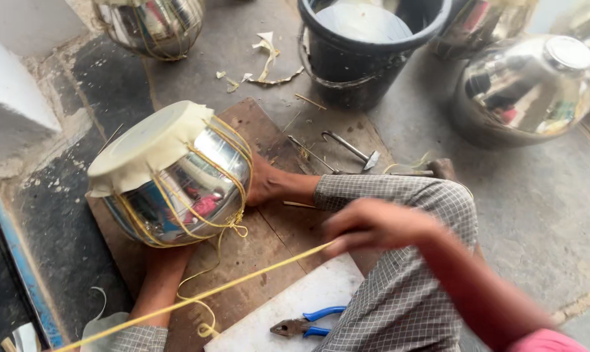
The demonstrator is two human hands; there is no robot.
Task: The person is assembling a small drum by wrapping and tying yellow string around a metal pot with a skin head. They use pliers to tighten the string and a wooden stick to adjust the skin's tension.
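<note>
Pot: polished metal, showing a mirror-gloss finish; mouth is wearing a matt cream skin cover. Cord: yellow, fibrous, lying matt. Board: bare wood, looking worn and rough. Bucket: black plastic, showing dull. Pliers: metal, carrying glossy blue plastic grips. Floor: rough concrete.

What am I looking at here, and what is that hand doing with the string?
One camera, worn on the person's head, looks down as they sit on the floor. A bare foot presses a shiny metal pot, capped with a cream skin, onto a wooden board. The right hand, blurred, grips a taut yellow cord; the other hand is out of view. Blue-handled pliers lie on a white slab; a black bucket stands beyond.
</note>
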